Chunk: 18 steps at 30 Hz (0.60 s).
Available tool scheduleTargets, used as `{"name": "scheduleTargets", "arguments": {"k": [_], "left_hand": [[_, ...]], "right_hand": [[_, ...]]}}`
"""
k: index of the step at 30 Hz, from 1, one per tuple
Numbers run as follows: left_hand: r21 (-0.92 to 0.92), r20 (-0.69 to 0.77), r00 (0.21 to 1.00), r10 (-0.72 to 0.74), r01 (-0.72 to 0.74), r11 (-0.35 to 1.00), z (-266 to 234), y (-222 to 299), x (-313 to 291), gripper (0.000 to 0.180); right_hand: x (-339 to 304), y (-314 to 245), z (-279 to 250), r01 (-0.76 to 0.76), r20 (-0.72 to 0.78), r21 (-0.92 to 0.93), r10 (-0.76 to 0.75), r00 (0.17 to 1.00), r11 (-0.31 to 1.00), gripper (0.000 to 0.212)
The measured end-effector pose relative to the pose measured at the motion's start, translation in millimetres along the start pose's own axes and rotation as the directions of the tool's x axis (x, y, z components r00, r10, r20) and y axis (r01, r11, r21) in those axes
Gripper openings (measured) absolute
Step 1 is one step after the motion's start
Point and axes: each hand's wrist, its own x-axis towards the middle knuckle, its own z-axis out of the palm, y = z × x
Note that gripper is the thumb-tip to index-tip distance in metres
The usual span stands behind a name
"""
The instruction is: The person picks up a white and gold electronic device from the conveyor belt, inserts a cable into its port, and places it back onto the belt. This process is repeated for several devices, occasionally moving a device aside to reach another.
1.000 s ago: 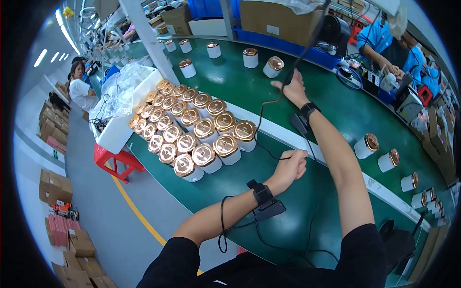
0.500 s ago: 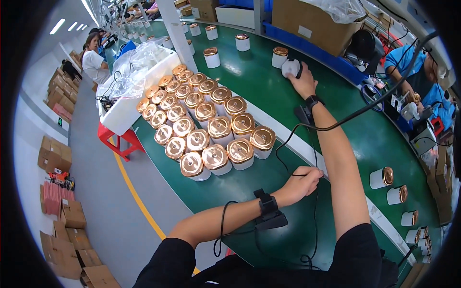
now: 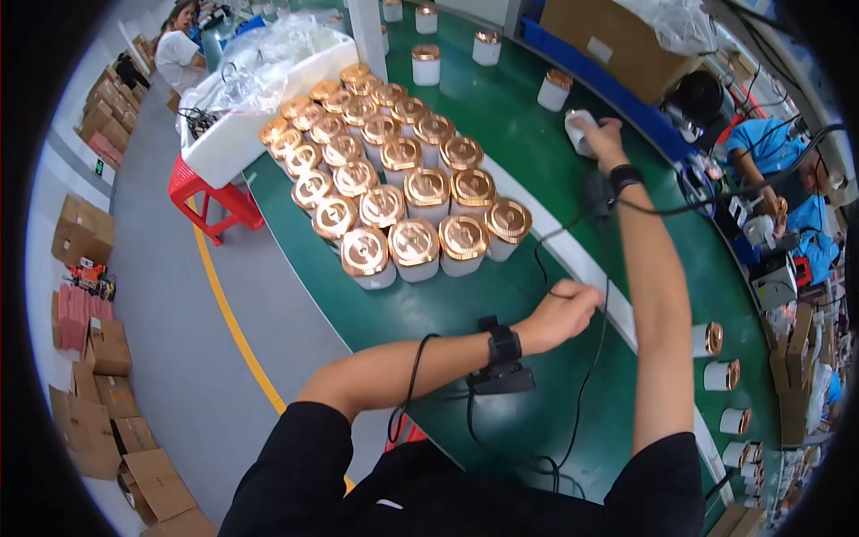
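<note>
Right hand [image 3: 605, 140]: your grip, fingers wrapped round a white jar.
White jar [image 3: 577, 132]: in that grip, on its left side; long axis seems to run away from you, tilted. Can't tell which end carries a lid.
Neighbour jar [image 3: 555, 90]: copper lid, upright, just beyond the grip and to its left; can't tell if it touches yours.
Rail [image 3: 573, 259]: white strip, nearer you than the grip, between your hands.
Left hand [image 3: 562, 317]: well apart from the grip, on your side of the rail; fingers curled in, narrow. Thin cable beside it, can't tell if pinched. Right is the nearer hand to the jar.
Jar block [image 3: 382, 207]: copper-lidded rows, left of the grip, across the rail.
Foam box [image 3: 215, 154]: white, farthest left, past the block.
</note>
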Motion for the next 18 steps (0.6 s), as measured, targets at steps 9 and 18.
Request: {"name": "scheduleTargets", "arguments": {"k": [9,18], "left_hand": [[-0.203,-0.215,0.975,0.047,-0.092,0.975,-19.3,15.5,9.1,0.039],[-0.270,-0.049,0.999,-0.004,-0.009,0.963,-16.7,3.6,7.4,0.040]], "right_hand": [[-217.6,1.5,-103.1,-0.379,0.531,0.674,-0.059,0.845,0.634,0.046],[-312.5,35.3,-70.7,0.355,-0.073,0.140,-0.348,0.935,0.924,0.044]]}}
